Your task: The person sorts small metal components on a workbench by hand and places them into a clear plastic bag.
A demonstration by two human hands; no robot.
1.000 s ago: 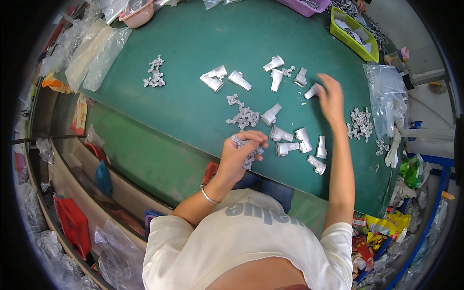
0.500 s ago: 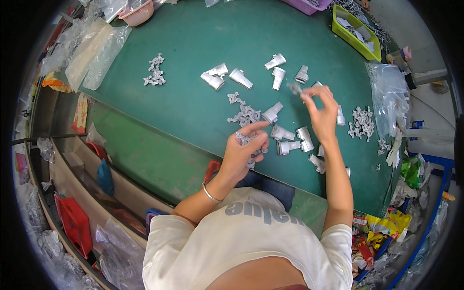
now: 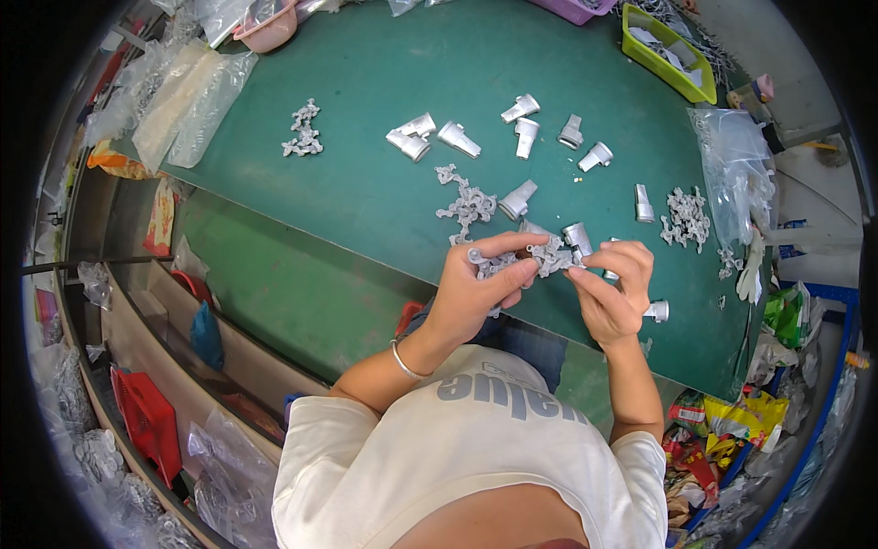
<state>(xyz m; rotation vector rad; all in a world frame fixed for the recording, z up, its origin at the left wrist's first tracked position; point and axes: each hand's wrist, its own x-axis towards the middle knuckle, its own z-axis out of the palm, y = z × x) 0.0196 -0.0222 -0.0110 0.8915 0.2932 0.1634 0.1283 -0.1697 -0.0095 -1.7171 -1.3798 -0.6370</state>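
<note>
My left hand [image 3: 480, 293] grips a cluster of small grey metal pieces [image 3: 498, 263] close to my chest, above the near edge of the green table [image 3: 366, 183]. My right hand [image 3: 611, 288] has come in against it and pinches a silver cast metal part [image 3: 560, 254] between thumb and fingers. The two hands touch around these pieces. Just beyond them on the table lie more silver cast parts [image 3: 518, 199] and a loose heap of grey clusters [image 3: 468, 203].
Several silver parts [image 3: 412, 142] lie scattered mid-table, grey clusters at the left [image 3: 304, 130] and the right [image 3: 686, 216]. A yellow-green bin [image 3: 668, 57] stands at the far right, a pink bowl [image 3: 267, 27] and clear plastic bags [image 3: 187, 101] at the far left. Another bag [image 3: 732, 165] lies right.
My right hand drew back from the far right parts toward my body with a silver part and met my left hand, which stayed low with its cluster.
</note>
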